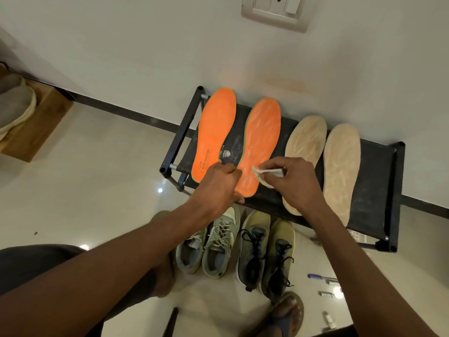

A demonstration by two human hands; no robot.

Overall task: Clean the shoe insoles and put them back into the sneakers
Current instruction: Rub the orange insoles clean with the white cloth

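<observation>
Sneakers, grey-green pair [209, 244] and olive pair [266, 254], stand on floor, apparently without insoles. Left hand [216, 183] pins second orange insole [258, 144] on black rack [374, 166]; right hand [297, 181] pinches white wipe [266, 175] against it. Streaky residue remains there and on both beige insoles [323, 164]; first orange insole [215, 132] looks clean. Reinsertion not started.
</observation>
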